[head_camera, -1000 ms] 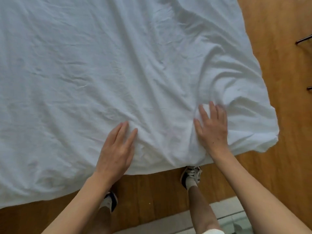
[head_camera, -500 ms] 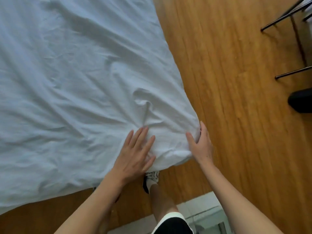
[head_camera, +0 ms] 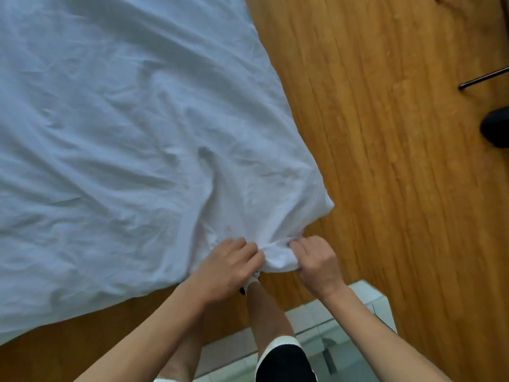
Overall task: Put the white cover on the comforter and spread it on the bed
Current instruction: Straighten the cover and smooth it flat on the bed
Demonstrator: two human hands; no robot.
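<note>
The white cover [head_camera: 124, 147] lay spread and wrinkled across most of the view, reaching from the upper left to a near corner that overhung the wooden floor [head_camera: 385, 161]. Whether a comforter sat inside it could not be determined. The left hand [head_camera: 228, 267] was closed on a bunch of fabric at the near edge, close to that corner. The right hand [head_camera: 316, 261] was just beside it, its grip likewise closed on the same bunched edge, with a short fold of cloth between the two. Creases ran from both hands up into the cover. A shoe [head_camera: 252, 282] showed beneath the hands, partly hidden. A dark object [head_camera: 495, 128] rested on the floor at the far right.
</note>
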